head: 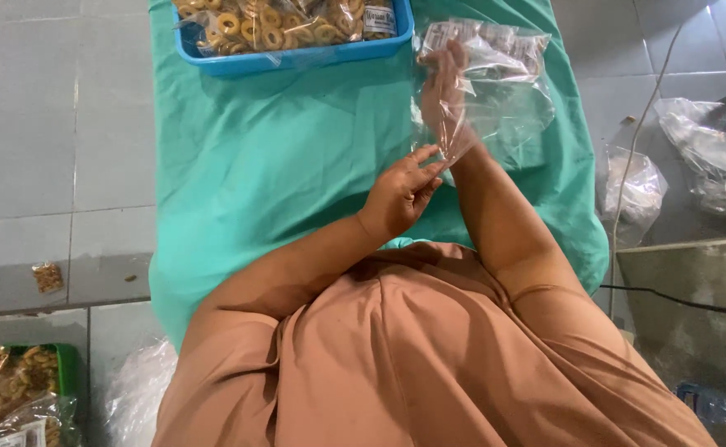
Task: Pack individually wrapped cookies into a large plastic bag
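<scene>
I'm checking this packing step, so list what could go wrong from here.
The right hand is pushed inside the clear plastic bag while the left hand pinches its mouth; the thin film might tear or slip free. The blue tray of ring snacks lies close and could be nudged.

The blue tray (297, 56) at twelve o'clock is cut off by the top edge; the right hand (445, 91) blurs inside the clear bag (503, 91).

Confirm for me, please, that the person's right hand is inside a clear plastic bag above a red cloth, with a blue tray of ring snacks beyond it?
Not quite: the cloth is teal green, not red, as the head view shows. The right hand is inside the clear plastic bag, with the blue tray of ring snacks beyond.
</scene>
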